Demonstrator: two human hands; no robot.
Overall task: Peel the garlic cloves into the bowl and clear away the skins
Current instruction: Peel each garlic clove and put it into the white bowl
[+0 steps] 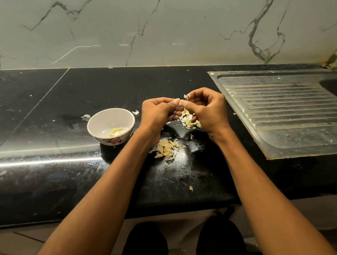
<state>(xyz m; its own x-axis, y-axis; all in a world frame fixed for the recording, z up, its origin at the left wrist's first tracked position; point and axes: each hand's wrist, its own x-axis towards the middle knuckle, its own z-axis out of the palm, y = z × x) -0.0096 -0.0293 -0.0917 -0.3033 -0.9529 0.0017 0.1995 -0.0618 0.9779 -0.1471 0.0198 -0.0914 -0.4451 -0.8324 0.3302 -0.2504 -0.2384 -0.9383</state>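
- A stray flake of skin (190, 188) is lying nearest the counter's front edge, at about 6 o'clock from the hands.
- Unpeeled garlic cloves (167, 148) are waiting in a loose heap just under the left wrist, nearer the left hand than the right.
- The left hand (159, 113) and right hand (206, 109) are meeting thumb to thumb, both pinching one garlic clove (181, 103); its long axis is too hidden by the fingers to call, though it seems to be running between the two grips.
- Shed skins (191, 123) are piling up directly beneath the hands.
- The bowl (96, 120), holding a few peeled cloves (115, 131), is sitting at 9 o'clock from the pinched clove, on the left hand's side, so the drop is likely falling to that hand.
- The steel draining board (281, 110) is lying at 3 o'clock.
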